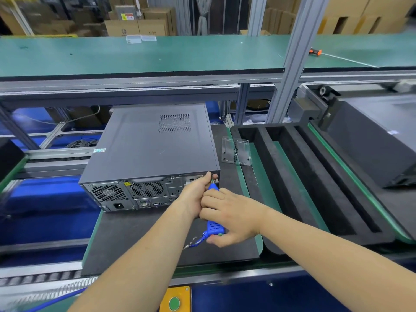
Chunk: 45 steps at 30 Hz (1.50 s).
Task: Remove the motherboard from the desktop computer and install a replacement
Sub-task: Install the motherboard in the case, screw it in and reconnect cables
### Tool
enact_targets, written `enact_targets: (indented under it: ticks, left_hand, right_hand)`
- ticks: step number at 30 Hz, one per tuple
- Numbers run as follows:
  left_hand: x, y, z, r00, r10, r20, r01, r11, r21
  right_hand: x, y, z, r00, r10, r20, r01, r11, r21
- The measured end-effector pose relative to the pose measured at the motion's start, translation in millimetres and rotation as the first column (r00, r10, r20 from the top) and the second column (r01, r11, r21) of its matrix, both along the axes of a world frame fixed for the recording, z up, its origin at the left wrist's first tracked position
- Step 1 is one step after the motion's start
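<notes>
A closed desktop computer (153,152) lies on a black mat (126,230), rear panel facing the camera. Right hand (231,218) grips a blue electric screwdriver (213,224); left hand (198,192) pinches its tip at the case's rear corner.

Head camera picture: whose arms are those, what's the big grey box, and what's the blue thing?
The camera sits on a person's head, so you see their own two arms reaching forward. The grey box is a desktop computer lying on a dark mat on a workbench. The blue thing is an electric screwdriver. The right hand grips its body, while the left hand steadies its tip against the computer's back corner, probably at a case screw.
</notes>
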<state>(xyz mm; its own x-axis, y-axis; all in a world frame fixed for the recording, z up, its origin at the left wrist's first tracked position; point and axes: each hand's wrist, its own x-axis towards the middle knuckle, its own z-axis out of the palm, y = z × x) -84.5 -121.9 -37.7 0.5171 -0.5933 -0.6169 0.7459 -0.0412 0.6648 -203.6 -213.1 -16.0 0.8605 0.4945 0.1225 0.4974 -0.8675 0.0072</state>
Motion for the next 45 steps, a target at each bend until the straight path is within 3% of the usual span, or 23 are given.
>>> enact_targets:
  ticks: [4,9,11,14,18,21,26,31,36,45]
  left_hand:
    - [0.7,0.6,-3.6,0.999,0.041,0.033,-0.041,0.999,0.010]
    - [-4.2,4.7,-13.1,0.924,0.220,0.312,-0.268,0.956,0.120]
    - [-0.2,19.5,-22.9,0.920,0.330,0.209,-0.353,0.932,0.079]
    - [7.4,52.3,-33.7,0.969,0.246,0.015,-0.247,0.968,0.054]
    - [11.9,77.3,-38.6,0.992,0.111,-0.054,-0.109,0.993,0.033]
    - [17.0,85.2,-41.2,0.988,0.144,-0.065,-0.142,0.989,0.032]
    - [29.3,97.3,-50.8,0.964,0.244,-0.108,-0.223,0.959,0.174]
    - [44.1,109.6,-60.1,0.967,0.244,-0.076,-0.210,0.927,0.312]
    - [57.2,107.9,-69.3,0.973,0.227,-0.033,-0.203,0.922,0.330]
    - [65.9,112.4,-83.4,0.990,-0.041,0.134,-0.022,0.899,0.437]
  right_hand:
    - [-4.0,3.4,-1.4,0.999,0.047,0.017,-0.046,0.999,-0.019]
    - [-12.7,17.2,-4.0,0.987,0.144,0.065,-0.142,0.989,-0.036]
    - [-17.1,25.1,-13.7,0.990,0.134,0.038,-0.131,0.990,-0.060]
    - [-14.1,36.5,-34.2,0.998,0.034,-0.046,-0.040,0.990,-0.136]
    - [10.3,46.5,-57.5,0.971,-0.192,-0.141,0.162,0.966,-0.201]
    - [23.7,55.0,-76.1,0.946,-0.269,-0.183,0.231,0.952,-0.202]
    - [38.7,76.4,-103.4,0.882,-0.410,-0.231,0.371,0.908,-0.196]
    - [46.0,96.6,-120.2,0.848,-0.490,-0.201,0.462,0.870,-0.173]
    - [46.1,102.1,-129.8,0.834,-0.512,-0.206,0.503,0.859,-0.101]
    - [49.0,88.8,-128.3,0.827,-0.453,-0.332,0.475,0.880,-0.016]
